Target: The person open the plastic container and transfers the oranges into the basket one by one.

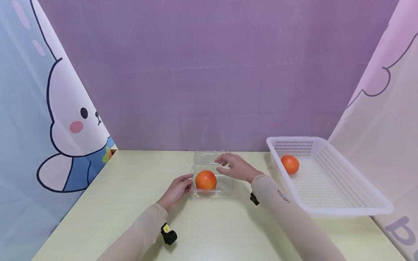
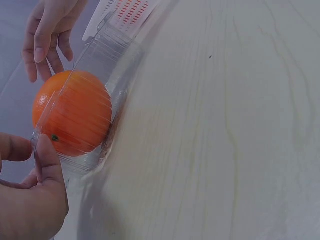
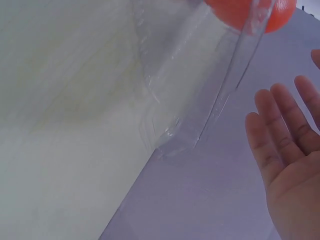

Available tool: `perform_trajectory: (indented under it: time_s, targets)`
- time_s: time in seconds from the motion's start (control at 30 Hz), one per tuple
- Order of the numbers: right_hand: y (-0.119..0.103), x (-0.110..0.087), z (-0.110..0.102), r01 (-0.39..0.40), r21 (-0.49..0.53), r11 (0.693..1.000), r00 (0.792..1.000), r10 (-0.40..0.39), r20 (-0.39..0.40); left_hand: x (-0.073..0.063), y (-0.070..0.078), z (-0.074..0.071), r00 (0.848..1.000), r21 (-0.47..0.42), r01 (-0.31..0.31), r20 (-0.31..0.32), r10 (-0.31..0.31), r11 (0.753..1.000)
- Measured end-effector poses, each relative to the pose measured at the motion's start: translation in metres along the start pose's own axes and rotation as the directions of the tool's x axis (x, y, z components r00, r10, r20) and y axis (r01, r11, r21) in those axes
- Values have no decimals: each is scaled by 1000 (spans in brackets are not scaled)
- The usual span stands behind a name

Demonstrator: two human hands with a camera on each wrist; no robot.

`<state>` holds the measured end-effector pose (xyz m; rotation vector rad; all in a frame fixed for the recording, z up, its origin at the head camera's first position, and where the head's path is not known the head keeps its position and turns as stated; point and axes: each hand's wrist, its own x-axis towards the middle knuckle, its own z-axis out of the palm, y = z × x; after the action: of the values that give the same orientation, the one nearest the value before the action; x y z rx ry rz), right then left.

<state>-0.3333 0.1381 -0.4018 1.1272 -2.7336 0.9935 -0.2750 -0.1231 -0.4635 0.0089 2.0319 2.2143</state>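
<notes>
A clear plastic clamshell box (image 1: 225, 185) stands on the table with its lid (image 1: 205, 157) raised at the back. One orange (image 1: 206, 180) sits in its left part; a small green stem end shows in the left wrist view. My left hand (image 1: 177, 190) pinches the box's left rim between thumb and finger, seen closely in the left wrist view (image 2: 30, 200). Above the box's right side, near the lid, my right hand (image 1: 236, 167) hovers with nothing in it. Its fingers (image 3: 272, 130) are spread and relaxed, apart from the plastic.
A white perforated plastic basket (image 1: 349, 210) stands at the right of the table, with another orange (image 1: 290, 165) at its left side. A purple cloth backdrop (image 1: 209, 79) rises behind the table (image 1: 143, 174). Printed cloths hang at both sides.
</notes>
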Motion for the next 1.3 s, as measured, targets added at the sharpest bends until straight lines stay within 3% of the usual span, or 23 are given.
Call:
perform_trajectory:
  time_s: [0.43, 0.77, 1.3]
  targets:
    - [-9, 5, 23, -101, 92, 991, 993, 95, 70, 0, 2, 1, 1000, 25, 5, -9, -5, 1000]
    - [-13, 6, 39, -151, 86, 985, 985, 142, 97, -1, 2, 0, 1000, 43, 14, -10, -14, 999]
    - [-13, 9, 60, -151, 52, 987, 984, 145, 99, -3, 4, 0, 1000, 47, 21, 5, -21, 999]
